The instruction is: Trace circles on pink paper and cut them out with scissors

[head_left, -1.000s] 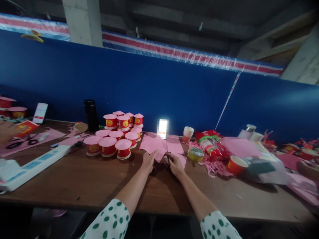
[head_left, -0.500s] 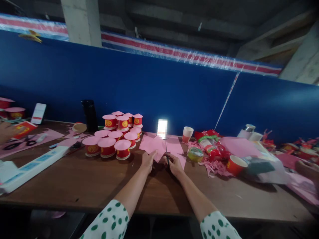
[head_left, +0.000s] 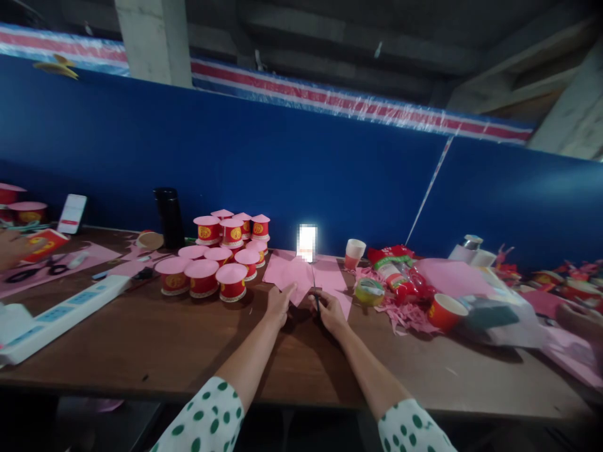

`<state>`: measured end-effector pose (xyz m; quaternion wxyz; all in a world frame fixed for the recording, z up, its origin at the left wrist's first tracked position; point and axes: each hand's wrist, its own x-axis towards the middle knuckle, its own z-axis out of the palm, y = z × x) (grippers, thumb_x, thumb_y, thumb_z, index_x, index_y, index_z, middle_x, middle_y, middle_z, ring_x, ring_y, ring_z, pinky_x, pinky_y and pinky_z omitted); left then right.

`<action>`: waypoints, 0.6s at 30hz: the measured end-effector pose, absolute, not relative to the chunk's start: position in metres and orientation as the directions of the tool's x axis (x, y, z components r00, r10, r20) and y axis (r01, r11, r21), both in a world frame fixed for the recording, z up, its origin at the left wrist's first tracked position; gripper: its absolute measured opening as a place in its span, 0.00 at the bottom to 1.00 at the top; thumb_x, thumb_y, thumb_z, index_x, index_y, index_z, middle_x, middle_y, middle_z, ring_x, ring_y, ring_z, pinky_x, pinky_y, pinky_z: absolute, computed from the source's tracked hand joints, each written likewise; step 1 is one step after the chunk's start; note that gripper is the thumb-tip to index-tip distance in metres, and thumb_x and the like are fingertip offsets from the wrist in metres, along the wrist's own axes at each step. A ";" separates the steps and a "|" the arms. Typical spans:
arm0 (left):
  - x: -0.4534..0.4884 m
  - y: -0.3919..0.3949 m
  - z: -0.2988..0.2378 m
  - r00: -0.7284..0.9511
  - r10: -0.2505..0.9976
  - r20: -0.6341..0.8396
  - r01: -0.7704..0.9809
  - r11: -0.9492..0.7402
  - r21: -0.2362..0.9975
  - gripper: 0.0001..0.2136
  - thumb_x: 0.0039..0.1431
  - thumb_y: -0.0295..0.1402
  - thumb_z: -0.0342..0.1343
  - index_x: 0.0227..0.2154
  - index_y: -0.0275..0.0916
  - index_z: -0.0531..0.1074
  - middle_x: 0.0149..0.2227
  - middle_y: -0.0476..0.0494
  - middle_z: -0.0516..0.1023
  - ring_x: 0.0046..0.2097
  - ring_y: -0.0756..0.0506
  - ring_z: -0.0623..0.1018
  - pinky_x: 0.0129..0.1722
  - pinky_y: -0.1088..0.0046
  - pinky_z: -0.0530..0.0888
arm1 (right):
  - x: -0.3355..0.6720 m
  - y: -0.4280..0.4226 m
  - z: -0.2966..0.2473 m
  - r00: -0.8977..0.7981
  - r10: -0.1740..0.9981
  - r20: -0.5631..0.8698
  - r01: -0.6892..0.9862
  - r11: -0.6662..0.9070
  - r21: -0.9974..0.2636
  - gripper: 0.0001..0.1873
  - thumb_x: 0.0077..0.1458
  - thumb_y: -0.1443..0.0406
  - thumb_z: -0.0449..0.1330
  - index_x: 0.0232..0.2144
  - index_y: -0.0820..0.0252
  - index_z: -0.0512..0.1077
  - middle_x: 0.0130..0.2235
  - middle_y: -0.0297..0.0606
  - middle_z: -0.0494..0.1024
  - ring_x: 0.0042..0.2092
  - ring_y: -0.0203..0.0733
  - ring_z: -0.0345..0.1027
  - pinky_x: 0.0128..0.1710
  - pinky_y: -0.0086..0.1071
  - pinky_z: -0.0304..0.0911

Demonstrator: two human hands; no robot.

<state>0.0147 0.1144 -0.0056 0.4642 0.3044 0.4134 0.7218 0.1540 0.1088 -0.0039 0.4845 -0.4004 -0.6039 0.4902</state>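
Note:
Between my hands is a piece of pink paper [head_left: 298,281], held up over the table's front half. My left hand [head_left: 279,304] pinches its lower left edge between thumb and fingers. My right hand [head_left: 330,310] is closed around the dark handles of a pair of scissors [head_left: 316,304], whose blades point away from me at the paper's right side. Further pink sheets [head_left: 330,274] lie flat behind and beneath. A bright phone [head_left: 308,243] stands upright behind them against the blue partition.
Red paper cups with pink paper tops [head_left: 232,281] are grouped to the left, near a black bottle [head_left: 169,218] and a white power strip [head_left: 70,319]. On the right are a paper cup [head_left: 354,254], tape [head_left: 369,292], pink scraps [head_left: 409,316] and an orange cup [head_left: 447,312]. Other people's hands [head_left: 581,320] show at both edges.

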 end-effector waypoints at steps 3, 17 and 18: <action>0.015 0.115 -0.006 -0.374 0.924 0.080 -0.414 -0.243 0.877 0.19 0.36 0.38 0.64 0.30 0.28 0.73 0.24 0.41 0.75 0.26 0.47 0.74 0.25 0.74 0.69 | 0.154 0.108 -0.003 -0.207 0.961 0.185 0.000 0.189 -0.982 0.20 0.44 0.55 0.59 0.36 0.62 0.71 0.17 0.29 0.67 0.18 0.32 0.58 0.16 0.25 0.54; 0.015 0.110 0.001 -0.399 0.917 -0.005 -0.400 -0.168 0.901 0.16 0.33 0.36 0.65 0.26 0.30 0.72 0.17 0.47 0.72 0.21 0.49 0.71 0.20 0.76 0.66 | 0.153 0.104 0.004 -0.206 0.957 0.206 0.011 0.212 -0.977 0.19 0.43 0.56 0.60 0.35 0.64 0.71 0.17 0.30 0.68 0.18 0.32 0.60 0.19 0.25 0.56; 0.014 0.110 0.001 -0.394 0.919 0.002 -0.387 -0.168 0.907 0.16 0.34 0.36 0.64 0.26 0.30 0.72 0.18 0.47 0.72 0.21 0.50 0.71 0.19 0.76 0.65 | 0.153 0.104 0.005 -0.206 0.956 0.208 0.010 0.214 -0.977 0.19 0.42 0.56 0.60 0.35 0.64 0.71 0.17 0.30 0.69 0.19 0.32 0.60 0.19 0.26 0.56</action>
